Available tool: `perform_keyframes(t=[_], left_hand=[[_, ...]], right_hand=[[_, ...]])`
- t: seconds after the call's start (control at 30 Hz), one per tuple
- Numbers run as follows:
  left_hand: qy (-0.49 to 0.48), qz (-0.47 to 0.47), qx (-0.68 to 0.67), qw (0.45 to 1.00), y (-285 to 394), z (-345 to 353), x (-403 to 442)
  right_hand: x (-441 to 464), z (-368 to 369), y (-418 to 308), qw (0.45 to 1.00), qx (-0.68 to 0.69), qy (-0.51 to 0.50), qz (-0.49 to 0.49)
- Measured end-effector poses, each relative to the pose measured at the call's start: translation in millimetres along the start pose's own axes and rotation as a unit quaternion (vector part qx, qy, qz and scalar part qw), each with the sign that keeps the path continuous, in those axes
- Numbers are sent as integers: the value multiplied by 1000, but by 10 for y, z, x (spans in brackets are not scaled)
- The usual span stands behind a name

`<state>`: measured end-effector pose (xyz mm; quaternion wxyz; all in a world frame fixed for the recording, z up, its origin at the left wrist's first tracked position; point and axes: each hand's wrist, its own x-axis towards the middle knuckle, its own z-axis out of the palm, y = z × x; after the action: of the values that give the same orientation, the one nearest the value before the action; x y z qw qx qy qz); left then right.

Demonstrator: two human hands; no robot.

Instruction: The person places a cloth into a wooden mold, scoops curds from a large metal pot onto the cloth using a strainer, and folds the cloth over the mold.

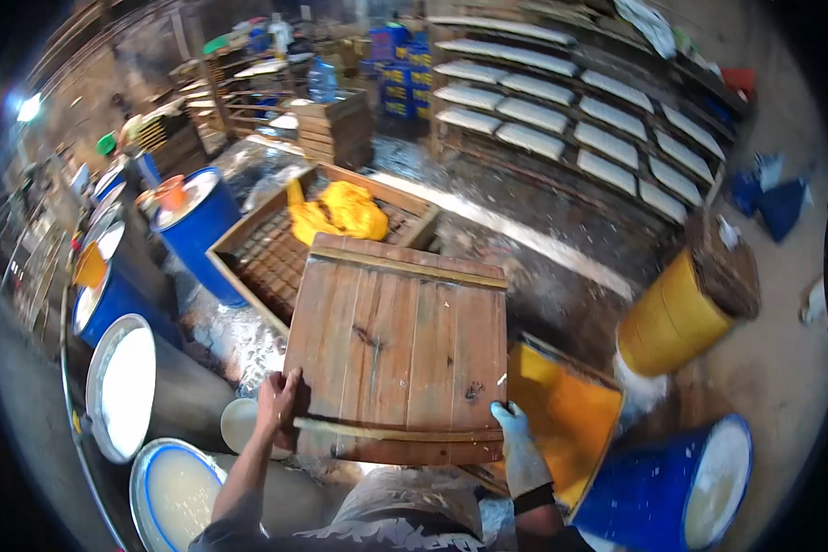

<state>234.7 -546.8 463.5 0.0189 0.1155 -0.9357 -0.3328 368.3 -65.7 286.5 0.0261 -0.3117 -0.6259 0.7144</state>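
A square wooden panel (pixel 405 340) made of several planks, with a batten across each end, is held up in front of my body. My left hand (pixel 276 405), bare, is closed on its lower left edge. At the lower right edge, my right hand (pixel 522 451) in a pale glove grips the panel; its thumb shows, while the other fingers are hidden underneath. Beyond the panel lies a wooden frame with a slatted base (pixel 248 253), with a bunched yellow cloth (pixel 340 212) in it. An orange-lined box (pixel 561 414) sits to the right, partly covered by the panel.
Blue drums (pixel 202 230) and tubs of white liquid (pixel 124 386) line the left side. At the right stand a yellow drum (pixel 676 313) and a tilted blue drum (pixel 662 478). A rack (pixel 570 147) behind holds several white trays. A wooden crate (pixel 336 129) stands farther back.
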Motion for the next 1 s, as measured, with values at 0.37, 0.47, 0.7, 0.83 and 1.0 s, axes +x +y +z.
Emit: perform_keyframes(t=[0.37, 0.47, 0.7, 0.83, 1.0], left_hand=[[-283, 78, -159, 943, 211, 2646, -643], [-361, 101, -151, 915, 698, 3246, -930], [-409, 95, -82, 904, 1139, 4093, -1283], [-372, 90, 4, 924, 1062, 4328, -1296], [-365, 126, -50, 921, 777, 4530, -1194]], right_hand=[[-843, -2274, 1643, 956, -41, 289, 38], [-1144, -2763, 1519, 935, -50, 342, 80], [-1287, -3412, 1238, 922, -4, 377, 82], [-1205, -3556, 1196, 916, -51, 374, 136], [-1241, -3553, 1294, 938, 19, 343, 50]])
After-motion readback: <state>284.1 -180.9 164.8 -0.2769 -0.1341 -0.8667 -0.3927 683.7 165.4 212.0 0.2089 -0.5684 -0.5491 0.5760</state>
